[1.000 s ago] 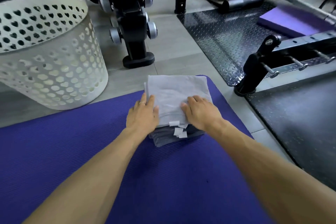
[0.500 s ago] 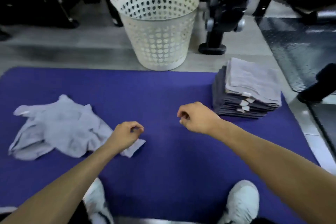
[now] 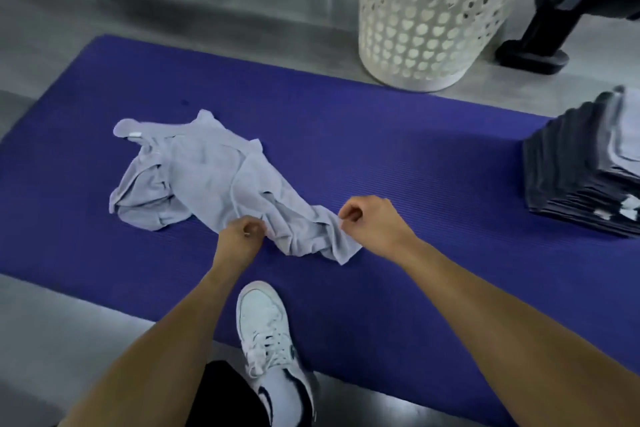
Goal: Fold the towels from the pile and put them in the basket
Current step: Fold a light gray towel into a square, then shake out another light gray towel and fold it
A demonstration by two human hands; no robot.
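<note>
One big purple mat (image 3: 398, 166) covers most of the frame, with grey floor showing along its top edge and at lower left. One white basket (image 3: 426, 21) stands upper right, on the floor just past the mat's far edge. One stack (image 3: 575, 177) of folded towels sits at the right edge of the frame, partly cut off. One crumpled grey towel (image 3: 207, 180) lies left of centre on the mat, trailing down toward the hands, lots of bare mat between it and the stack. Left hand (image 3: 242, 236) has its fingers curled, pinching the towel's near edge at centre. Right hand (image 3: 370, 218) is curled too, pinching the towel's right-hand end. One white sneaker (image 3: 270, 336) is planted on the mat's near edge at bottom centre.
</note>
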